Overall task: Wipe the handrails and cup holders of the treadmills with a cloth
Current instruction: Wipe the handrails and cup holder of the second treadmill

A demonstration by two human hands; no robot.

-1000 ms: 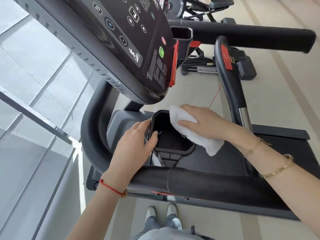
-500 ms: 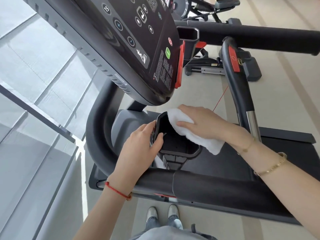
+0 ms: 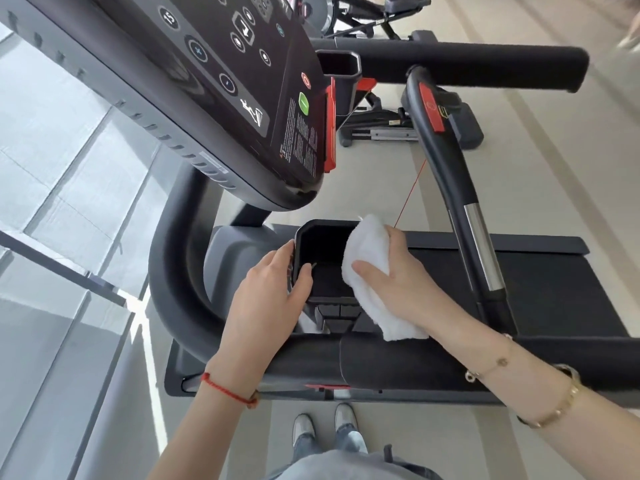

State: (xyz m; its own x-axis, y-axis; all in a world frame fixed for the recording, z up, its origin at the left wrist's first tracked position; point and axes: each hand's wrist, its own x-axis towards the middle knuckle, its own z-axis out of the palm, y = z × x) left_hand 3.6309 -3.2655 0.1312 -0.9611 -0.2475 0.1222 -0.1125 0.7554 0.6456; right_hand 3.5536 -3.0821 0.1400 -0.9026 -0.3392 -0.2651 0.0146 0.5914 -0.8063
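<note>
A black cup holder (image 3: 320,244) hangs below the treadmill console. My left hand (image 3: 268,299) grips its left rim, thumb hooked inside. My right hand (image 3: 401,278) holds a white cloth (image 3: 369,268) and presses it against the holder's right wall and rim; the cloth's tail hangs down over the near handrail (image 3: 398,365). A second cup holder (image 3: 337,65) sits on the console's far side, beside the far handrail (image 3: 467,64).
The black console (image 3: 225,81) with buttons overhangs the cup holder. A curved black grip bar (image 3: 446,161) with a chrome section runs on the right. A thin red safety cord (image 3: 410,194) hangs nearby. Glass wall on the left. My shoes (image 3: 323,427) stand on beige floor.
My right hand has turned the cloth from lying across the holder's top to standing along its right side. My left hand stays on the left rim. The camera has shifted slightly.
</note>
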